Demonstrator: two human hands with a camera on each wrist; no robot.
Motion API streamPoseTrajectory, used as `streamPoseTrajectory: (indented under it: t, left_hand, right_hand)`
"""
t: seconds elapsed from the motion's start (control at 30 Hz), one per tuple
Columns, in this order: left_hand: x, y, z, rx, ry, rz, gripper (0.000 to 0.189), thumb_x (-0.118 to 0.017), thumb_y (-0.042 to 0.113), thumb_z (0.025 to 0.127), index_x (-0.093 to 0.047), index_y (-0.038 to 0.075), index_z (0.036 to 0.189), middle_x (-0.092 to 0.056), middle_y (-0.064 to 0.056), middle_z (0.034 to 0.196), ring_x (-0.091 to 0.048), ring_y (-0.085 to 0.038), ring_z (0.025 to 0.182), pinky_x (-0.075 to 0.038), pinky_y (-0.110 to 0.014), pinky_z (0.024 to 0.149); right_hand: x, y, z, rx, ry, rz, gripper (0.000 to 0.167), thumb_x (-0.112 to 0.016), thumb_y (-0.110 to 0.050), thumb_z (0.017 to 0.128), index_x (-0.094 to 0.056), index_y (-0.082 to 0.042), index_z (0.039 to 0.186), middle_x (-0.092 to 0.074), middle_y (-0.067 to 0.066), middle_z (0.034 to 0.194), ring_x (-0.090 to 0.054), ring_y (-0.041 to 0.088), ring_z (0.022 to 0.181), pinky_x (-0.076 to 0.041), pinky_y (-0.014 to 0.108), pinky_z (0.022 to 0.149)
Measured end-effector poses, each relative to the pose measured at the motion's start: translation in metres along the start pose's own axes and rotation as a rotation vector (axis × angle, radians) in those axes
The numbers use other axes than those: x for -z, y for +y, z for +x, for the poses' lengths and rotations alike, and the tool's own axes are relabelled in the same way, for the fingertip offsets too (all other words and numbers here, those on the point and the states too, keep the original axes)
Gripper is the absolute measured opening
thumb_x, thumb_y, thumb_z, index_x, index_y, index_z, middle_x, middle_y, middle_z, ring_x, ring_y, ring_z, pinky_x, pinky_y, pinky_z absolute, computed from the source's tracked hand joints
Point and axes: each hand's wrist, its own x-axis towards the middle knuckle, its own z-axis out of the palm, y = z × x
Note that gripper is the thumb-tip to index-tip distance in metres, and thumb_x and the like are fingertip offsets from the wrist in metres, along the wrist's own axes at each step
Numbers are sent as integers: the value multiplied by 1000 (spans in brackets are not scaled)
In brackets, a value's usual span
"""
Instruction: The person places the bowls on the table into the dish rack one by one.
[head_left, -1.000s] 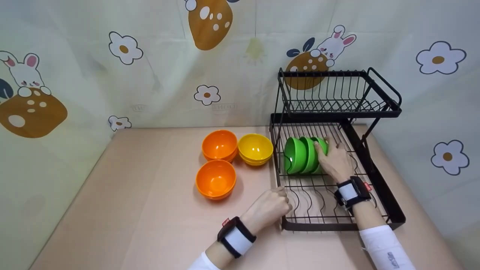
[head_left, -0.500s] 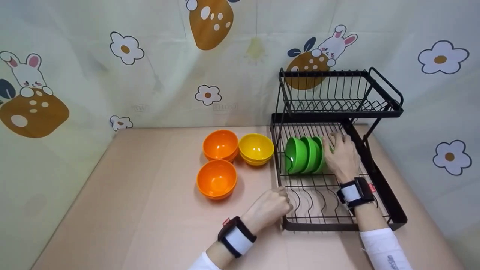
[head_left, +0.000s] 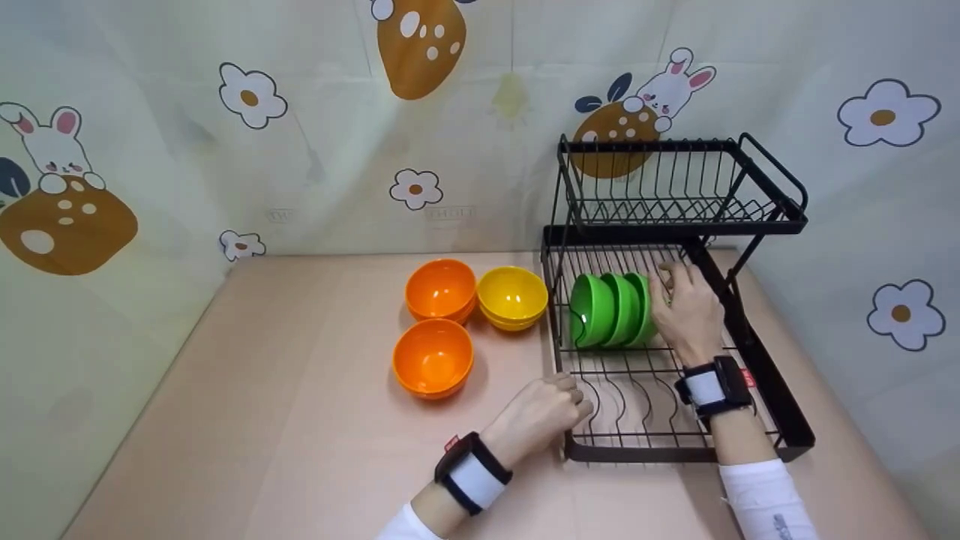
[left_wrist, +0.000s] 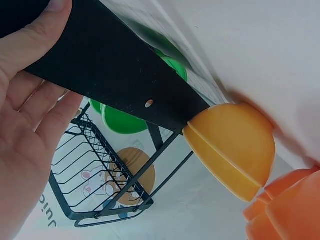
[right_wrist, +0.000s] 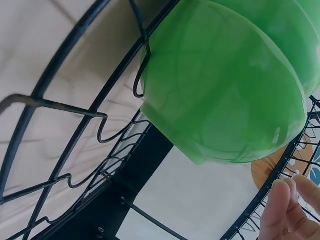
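Note:
Three green bowls [head_left: 592,311] stand on edge in a row in the lower tier of a black dish rack [head_left: 637,454]. Just right of the rightmost green bowl [right_wrist: 225,90] is my right hand [head_left: 686,315], fingers loosely bent and holding nothing. In the right wrist view its fingertips [right_wrist: 282,195] show apart from that bowl. My left hand [head_left: 540,412] grips the rack's left side near the front corner. The left wrist view shows its thumb [left_wrist: 37,37] on the black side panel [left_wrist: 115,70], the other fingers partly hidden behind it.
Left of the rack stand stacked yellow bowls [head_left: 511,296]. Beside them are stacked orange bowls [head_left: 440,289], with more orange [head_left: 433,360] in front. The rack's upper basket [head_left: 679,221] overhangs the back of its lower tier. A patterned curtain [head_left: 322,150] closes off the back.
My right hand has let go of the rightmost green bowl and moved a little to the right. That bowl stays in the rack. My left hand keeps its place on the rack.

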Motion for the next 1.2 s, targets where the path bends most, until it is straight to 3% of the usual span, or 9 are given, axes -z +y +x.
streamPoseTrajectory:
  t: [0.27,0.5,0.63,0.83,1.1,1.2]
  left_hand:
    - [3,-3,0,49,43,-29,33,-69,7,77,-61,25,103,-68,12,102,-62,-5,99,-50,-15,87]
    - [6,-14,0,109,63,10,39,-67,9,80,-59,23,116,-67,5,115,-62,-9,107,-50,-20,94]
    - [9,-20,1,199,71,17,50,-67,6,80,-55,22,125,-65,3,118,-62,-12,110,-49,-24,98]
    - [9,-29,4,337,67,-57,62,-73,5,74,-51,17,131,-63,-4,125,-60,-19,116,-47,-32,103]
    - [-11,-43,12,531,96,-66,63,-75,5,70,-53,13,129,-63,-7,122,-61,-21,111,-49,-32,99]
    - [-17,-47,15,589,77,-50,61,-75,8,71,-54,13,129,-63,-8,120,-61,-23,110,-49,-33,98]
  right_hand:
    - [-1,2,-1,13,20,-3,33,-52,-31,95,-63,-2,107,-61,17,88,-59,36,69,-48,49,57]
    - [-1,2,0,6,19,-7,34,-52,-33,95,-63,-3,105,-61,15,86,-59,35,67,-47,47,55]
    - [-2,2,0,1,14,-9,34,-51,-33,95,-64,-3,104,-61,15,85,-59,35,66,-48,48,55]
    - [-3,2,0,-2,11,-12,36,-50,-34,96,-65,-3,102,-62,17,87,-60,35,70,-49,49,57]
    - [-3,3,-1,-1,-4,-18,38,-49,-35,97,-64,-1,103,-63,19,91,-62,36,72,-51,50,58]
    - [-3,4,-1,2,-5,-19,37,-49,-34,97,-64,-1,103,-63,19,90,-62,36,71,-51,49,56]
